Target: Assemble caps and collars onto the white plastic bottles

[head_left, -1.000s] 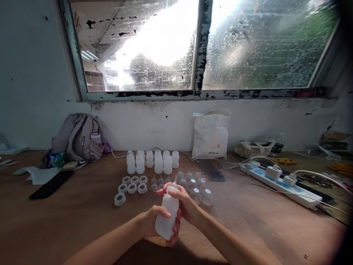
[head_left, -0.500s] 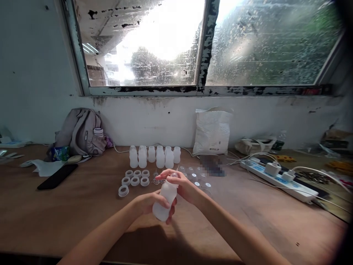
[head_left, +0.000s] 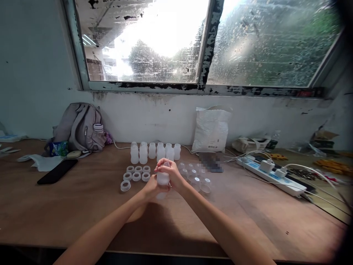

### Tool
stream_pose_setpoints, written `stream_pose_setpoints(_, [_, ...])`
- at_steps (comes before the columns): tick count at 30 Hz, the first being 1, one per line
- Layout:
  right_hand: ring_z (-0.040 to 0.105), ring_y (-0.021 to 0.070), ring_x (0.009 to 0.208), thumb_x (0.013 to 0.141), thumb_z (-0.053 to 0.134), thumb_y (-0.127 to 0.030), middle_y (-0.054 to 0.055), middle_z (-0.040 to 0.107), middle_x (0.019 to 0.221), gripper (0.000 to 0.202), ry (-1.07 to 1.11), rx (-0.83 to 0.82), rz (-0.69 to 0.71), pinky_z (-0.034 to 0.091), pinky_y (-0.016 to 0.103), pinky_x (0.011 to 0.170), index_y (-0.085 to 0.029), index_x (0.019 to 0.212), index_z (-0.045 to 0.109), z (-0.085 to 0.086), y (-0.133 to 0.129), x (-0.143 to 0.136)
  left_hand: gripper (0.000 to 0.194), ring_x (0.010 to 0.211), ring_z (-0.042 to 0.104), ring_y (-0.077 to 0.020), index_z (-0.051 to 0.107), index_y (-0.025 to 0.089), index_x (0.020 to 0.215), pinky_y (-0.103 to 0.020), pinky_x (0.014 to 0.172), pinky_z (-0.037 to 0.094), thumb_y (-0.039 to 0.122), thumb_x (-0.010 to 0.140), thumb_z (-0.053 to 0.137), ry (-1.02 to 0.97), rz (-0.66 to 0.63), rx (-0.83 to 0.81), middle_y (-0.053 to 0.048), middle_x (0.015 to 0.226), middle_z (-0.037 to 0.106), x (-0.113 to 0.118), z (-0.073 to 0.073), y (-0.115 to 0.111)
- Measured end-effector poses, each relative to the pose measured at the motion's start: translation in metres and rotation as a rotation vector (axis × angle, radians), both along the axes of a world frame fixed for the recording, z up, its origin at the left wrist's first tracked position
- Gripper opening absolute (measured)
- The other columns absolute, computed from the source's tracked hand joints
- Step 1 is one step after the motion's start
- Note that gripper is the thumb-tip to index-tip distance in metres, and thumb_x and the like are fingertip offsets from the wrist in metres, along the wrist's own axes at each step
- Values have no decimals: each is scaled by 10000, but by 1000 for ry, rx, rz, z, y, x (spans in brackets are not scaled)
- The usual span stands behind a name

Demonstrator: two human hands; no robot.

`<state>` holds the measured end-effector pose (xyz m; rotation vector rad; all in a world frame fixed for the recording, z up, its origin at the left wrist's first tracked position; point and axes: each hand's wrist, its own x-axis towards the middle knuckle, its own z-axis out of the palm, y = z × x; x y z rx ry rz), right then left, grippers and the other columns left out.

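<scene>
both hands (head_left: 161,180) wrapped round a frosted bottle (head_left: 163,179), mid-frame; bench (head_left: 165,235) open below, its edge along the bottom

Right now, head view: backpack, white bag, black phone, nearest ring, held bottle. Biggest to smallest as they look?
1. Backpack
2. White bag
3. Black phone
4. Nearest ring
Unranked: held bottle, partly hidden by left hand and right hand.
</scene>
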<state>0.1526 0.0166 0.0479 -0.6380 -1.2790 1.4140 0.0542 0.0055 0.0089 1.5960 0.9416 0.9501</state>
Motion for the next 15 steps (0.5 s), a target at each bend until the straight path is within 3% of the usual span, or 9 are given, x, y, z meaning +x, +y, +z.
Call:
stream_pose_setpoints(4, [506, 112, 570, 571, 602, -203, -30, 549, 599, 130, -130, 70, -70, 368, 212, 531, -180, 673, 525, -1, 3, -2, 108, 556, 486, -134, 500, 144, 647, -229, 492, 365, 190, 562, 546, 253, 209, 205, 14, 593, 506, -2, -1, 1])
stream_pose_setpoints(7, [512, 131, 632, 610, 610, -297, -14, 555, 674, 174, -406, 165, -149, 375, 229, 562, -182, 722, 544, -1, 3, 8, 286, 669, 541, -193, 521, 159, 838, -257, 565, 379, 241, 571, 585, 329, 313, 276, -20, 707, 565, -8, -4, 4])
stream_pose_setpoints(12, [463, 212, 956, 615, 631, -418, 44, 545, 1013, 434, -1000, 424, -195, 353, 307, 769, -232, 996, 538, 3, 4, 56, 382, 709, 584, -239, 485, 202, 897, -258, 563, 375, 438, 617, 591, 576, 387, 412, -44, 731, 599, -18, -11, 11])
stream_pose_setpoints(15, [426, 259, 990, 638, 610, -421, 68, 549, 1005, 366, -1422, 401, -300, 317, 364, 779, -236, 951, 569, 2, 6, 95, 393, 697, 589, -225, 470, 207, 894, -237, 532, 362, 495, 644, 563, 682, 418, 494, -42, 732, 601, -20, -13, 13])
